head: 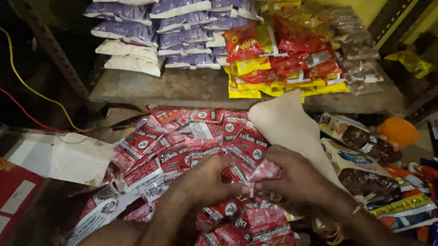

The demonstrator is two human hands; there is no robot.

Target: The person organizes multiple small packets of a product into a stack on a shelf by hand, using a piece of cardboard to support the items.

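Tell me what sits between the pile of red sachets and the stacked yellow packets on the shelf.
In the head view, a pale plastic bag stands between the red sachets and the yellow packets, leaning up against the shelf edge.

Red-white sachets [178, 149] heaped centre; purple-white packs [176, 24] stacked on shelf, red-yellow packets [277, 57] beside them.

A small shop storeroom: stacked packets [276, 52] on a shelf [172, 90].

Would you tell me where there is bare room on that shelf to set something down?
Bare shelf board shows left of the yellow-red packets, below the purple-white bags. Below it, red sachets crowd around both hands.
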